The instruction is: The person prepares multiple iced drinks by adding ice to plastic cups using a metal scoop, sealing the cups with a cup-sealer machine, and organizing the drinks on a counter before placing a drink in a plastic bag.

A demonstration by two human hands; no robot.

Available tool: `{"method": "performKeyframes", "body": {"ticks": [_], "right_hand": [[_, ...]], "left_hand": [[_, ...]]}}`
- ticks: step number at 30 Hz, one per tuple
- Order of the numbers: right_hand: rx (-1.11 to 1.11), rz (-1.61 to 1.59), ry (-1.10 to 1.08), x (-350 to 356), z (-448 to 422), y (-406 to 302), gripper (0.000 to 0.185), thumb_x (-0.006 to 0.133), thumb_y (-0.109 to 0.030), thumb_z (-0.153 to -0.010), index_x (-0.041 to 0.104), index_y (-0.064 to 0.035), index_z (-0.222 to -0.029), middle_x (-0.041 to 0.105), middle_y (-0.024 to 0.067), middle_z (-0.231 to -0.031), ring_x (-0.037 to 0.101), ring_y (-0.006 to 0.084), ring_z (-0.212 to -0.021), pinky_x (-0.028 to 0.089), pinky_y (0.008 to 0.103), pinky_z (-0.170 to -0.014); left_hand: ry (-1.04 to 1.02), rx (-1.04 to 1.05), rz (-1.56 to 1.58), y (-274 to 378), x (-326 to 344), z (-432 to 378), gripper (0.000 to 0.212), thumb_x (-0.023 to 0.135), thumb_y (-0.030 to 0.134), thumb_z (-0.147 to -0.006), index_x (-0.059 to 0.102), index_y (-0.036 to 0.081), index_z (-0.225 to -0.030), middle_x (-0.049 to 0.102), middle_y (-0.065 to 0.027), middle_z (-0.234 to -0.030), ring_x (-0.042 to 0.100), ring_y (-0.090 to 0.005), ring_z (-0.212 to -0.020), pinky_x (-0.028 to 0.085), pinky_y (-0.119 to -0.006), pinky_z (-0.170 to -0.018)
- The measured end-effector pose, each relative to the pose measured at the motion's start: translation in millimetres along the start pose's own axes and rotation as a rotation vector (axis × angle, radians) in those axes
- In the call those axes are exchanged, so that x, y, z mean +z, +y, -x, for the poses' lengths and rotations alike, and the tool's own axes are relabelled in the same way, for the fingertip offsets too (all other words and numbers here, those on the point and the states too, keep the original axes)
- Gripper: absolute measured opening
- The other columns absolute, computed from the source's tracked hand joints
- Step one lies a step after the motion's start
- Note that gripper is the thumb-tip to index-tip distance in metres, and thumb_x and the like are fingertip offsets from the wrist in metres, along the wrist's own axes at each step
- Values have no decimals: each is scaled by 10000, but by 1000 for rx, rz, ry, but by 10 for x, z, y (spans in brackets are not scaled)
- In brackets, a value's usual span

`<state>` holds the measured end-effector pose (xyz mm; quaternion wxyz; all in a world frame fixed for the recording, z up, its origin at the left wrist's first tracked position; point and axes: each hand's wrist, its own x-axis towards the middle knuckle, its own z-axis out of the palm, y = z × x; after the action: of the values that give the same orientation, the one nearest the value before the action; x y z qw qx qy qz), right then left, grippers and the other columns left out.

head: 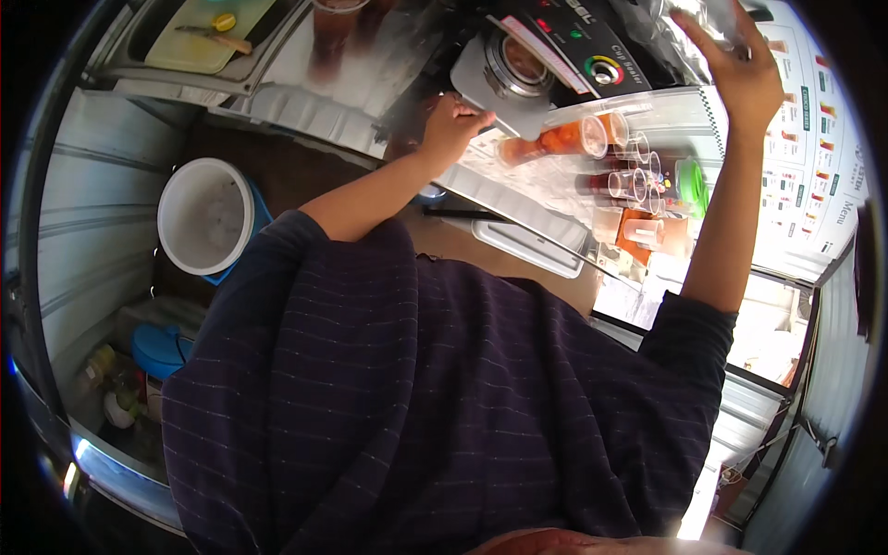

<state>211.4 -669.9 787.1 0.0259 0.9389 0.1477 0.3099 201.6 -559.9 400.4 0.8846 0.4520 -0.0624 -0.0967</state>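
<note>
A cup sealer (617, 52) with a round dial and lit indicators stands at the top of the view. Its grey sliding tray (474, 73) sticks out toward me, and a filled cup (524, 59) sits in the tray's metal ring (494, 66). My left hand (454, 128) grips the tray's front edge with curled fingers. My right hand (749, 73) is raised at the sealer's far right, fingers spread beside shiny, crumpled-looking material (683, 35). Glare and the frame's edge hide whether it grips anything there.
Filled plastic cups (555, 141) and several smaller cups (628, 184) line the counter right of the sealer. At upper left, a knife (215, 39) and a cut lemon (223, 22) lie on a cutting board (166, 45). A white-lined bucket (205, 215) stands below left. A printed menu (808, 139) hangs right.
</note>
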Motion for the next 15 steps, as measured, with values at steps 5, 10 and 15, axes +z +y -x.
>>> {"method": "performKeyframes", "body": {"ticks": [5, 10, 15], "right_hand": [[-246, 521, 452, 380, 224, 353, 769, 917, -289, -556, 643, -147, -1259, 678, 96, -1197, 652, 271, -1020, 514, 361, -910], [-120, 501, 523, 656, 373, 69, 797, 912, -247, -540, 625, -200, -1282, 608, 57, -1299, 570, 278, -1172, 469, 404, -975], [-52, 583, 502, 658, 490, 153, 755, 878, -251, -651, 570, -182, -1337, 576, 91, -1327, 533, 299, -1224, 426, 400, -1023]], "left_hand": [[23, -105, 33, 274, 6, 744, 358, 735, 124, -887, 469, -11, -1084, 635, -113, -1108, 623, -153, -993, 504, -274, -779], [-10, -87, 50, 313, -87, 873, 468, 746, 118, -878, 406, -54, -1150, 571, -176, -1177, 609, -222, -1099, 500, -315, -947], [-44, -111, 33, 411, -193, 768, 600, 812, 219, -831, 406, -58, -1174, 548, -173, -1166, 618, -236, -1087, 510, -313, -927]]}}
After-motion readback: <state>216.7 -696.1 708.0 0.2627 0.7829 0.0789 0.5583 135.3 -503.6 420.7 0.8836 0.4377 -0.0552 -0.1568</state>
